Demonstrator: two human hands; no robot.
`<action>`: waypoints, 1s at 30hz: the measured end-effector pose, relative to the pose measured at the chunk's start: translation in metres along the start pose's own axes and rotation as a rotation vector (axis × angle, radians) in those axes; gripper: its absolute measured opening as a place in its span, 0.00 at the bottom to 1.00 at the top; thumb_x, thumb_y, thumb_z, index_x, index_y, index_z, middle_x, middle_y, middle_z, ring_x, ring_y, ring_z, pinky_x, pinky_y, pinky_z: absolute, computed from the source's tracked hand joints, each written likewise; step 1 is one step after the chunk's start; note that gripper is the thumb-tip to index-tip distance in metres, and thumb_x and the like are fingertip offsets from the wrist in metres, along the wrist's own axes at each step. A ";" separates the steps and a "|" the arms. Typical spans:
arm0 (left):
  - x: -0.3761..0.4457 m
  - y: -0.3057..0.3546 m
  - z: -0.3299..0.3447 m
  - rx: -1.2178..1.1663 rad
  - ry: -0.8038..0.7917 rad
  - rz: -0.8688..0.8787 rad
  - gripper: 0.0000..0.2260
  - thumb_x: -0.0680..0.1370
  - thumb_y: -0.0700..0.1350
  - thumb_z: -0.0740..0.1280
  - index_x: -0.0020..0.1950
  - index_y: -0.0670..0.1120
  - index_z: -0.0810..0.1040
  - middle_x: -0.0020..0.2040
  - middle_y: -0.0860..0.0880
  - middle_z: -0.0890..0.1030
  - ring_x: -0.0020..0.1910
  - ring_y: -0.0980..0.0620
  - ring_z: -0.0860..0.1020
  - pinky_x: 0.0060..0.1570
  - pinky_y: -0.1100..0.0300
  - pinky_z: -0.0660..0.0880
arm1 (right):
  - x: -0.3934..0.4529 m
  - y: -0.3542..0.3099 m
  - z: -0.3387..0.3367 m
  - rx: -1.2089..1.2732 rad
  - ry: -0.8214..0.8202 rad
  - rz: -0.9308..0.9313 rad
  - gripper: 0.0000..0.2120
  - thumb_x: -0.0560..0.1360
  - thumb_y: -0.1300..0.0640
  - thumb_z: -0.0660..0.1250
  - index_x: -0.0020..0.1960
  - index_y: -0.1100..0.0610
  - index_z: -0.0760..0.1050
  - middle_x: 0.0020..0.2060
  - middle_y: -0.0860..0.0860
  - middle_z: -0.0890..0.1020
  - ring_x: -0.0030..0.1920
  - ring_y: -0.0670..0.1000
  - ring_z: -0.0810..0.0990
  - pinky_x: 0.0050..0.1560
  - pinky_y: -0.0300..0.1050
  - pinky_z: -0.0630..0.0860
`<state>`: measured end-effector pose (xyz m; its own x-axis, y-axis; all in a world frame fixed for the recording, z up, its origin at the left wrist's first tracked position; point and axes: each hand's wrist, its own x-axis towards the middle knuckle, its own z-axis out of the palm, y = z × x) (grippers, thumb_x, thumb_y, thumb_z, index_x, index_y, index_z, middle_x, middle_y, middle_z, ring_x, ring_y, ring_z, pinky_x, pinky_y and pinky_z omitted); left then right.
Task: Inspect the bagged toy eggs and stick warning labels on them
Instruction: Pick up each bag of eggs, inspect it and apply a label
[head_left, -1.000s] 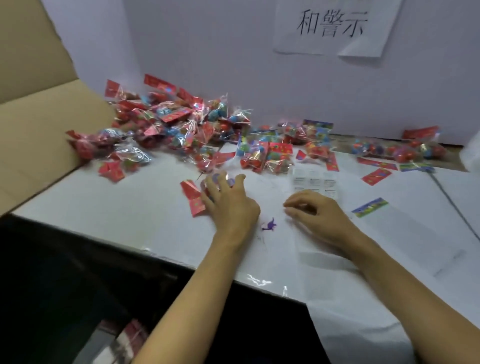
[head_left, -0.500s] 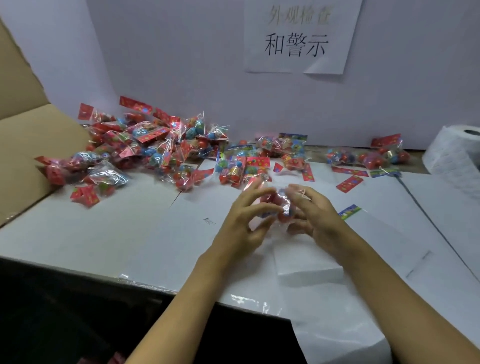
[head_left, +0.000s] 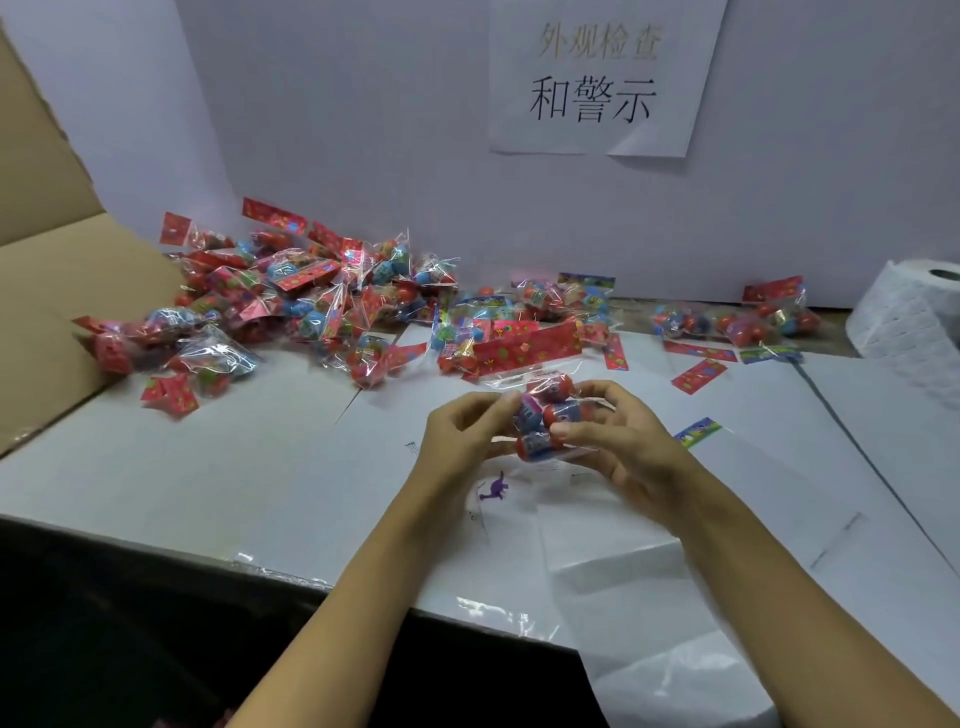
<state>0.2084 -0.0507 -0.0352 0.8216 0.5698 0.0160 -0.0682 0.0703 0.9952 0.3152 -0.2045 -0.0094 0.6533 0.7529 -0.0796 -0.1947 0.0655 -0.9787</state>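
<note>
Both hands hold one bag (head_left: 540, 410) of toy eggs just above the table (head_left: 208, 467), in front of the person. The left hand (head_left: 457, 436) pinches the bag's left side with curled fingers; the right hand (head_left: 618, 441) grips its right side, thumb across the lower egg. This looks like the inspection step: the bag is being held up and looked over, and no warning label can be made out on it, so the sticking seems not yet done for this one.

A large pile (head_left: 291, 306) of bags lies at the back left, and a smaller group (head_left: 737, 319) sits well apart at the back right. Whether either lot is already labelled cannot be told, so most of the work is judged to remain.

The bags are thin, clear, crinkly film that catches glare, each topped with a flat red printed card. The eggs inside are smooth, rounded, hard-looking plastic in red and blue. The table is covered with white sheets. A soft, embossed paper roll (head_left: 904, 317) stands at the far right.
</note>
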 end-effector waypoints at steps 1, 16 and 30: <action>0.000 -0.001 -0.002 -0.001 -0.003 0.017 0.12 0.81 0.52 0.71 0.53 0.43 0.85 0.47 0.45 0.87 0.49 0.44 0.86 0.50 0.48 0.85 | 0.000 0.000 0.000 -0.019 -0.011 -0.005 0.30 0.67 0.61 0.77 0.66 0.57 0.70 0.58 0.60 0.83 0.54 0.58 0.86 0.47 0.47 0.83; -0.007 0.003 0.000 -0.005 -0.132 -0.010 0.07 0.80 0.43 0.72 0.48 0.38 0.85 0.46 0.34 0.82 0.43 0.37 0.82 0.43 0.44 0.84 | 0.000 0.003 0.001 -0.254 0.039 -0.046 0.08 0.77 0.52 0.70 0.47 0.51 0.88 0.45 0.53 0.87 0.47 0.53 0.86 0.38 0.44 0.82; -0.008 0.003 0.000 -0.012 -0.178 -0.047 0.11 0.78 0.50 0.74 0.50 0.42 0.84 0.47 0.43 0.86 0.48 0.42 0.86 0.50 0.48 0.83 | 0.005 0.007 0.002 -0.215 0.159 -0.101 0.08 0.77 0.60 0.68 0.44 0.59 0.86 0.43 0.57 0.86 0.46 0.53 0.84 0.36 0.45 0.77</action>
<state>0.2019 -0.0549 -0.0325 0.9112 0.4117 -0.0124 -0.0335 0.1041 0.9940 0.3155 -0.1994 -0.0162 0.7712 0.6366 0.0084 0.0260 -0.0183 -0.9995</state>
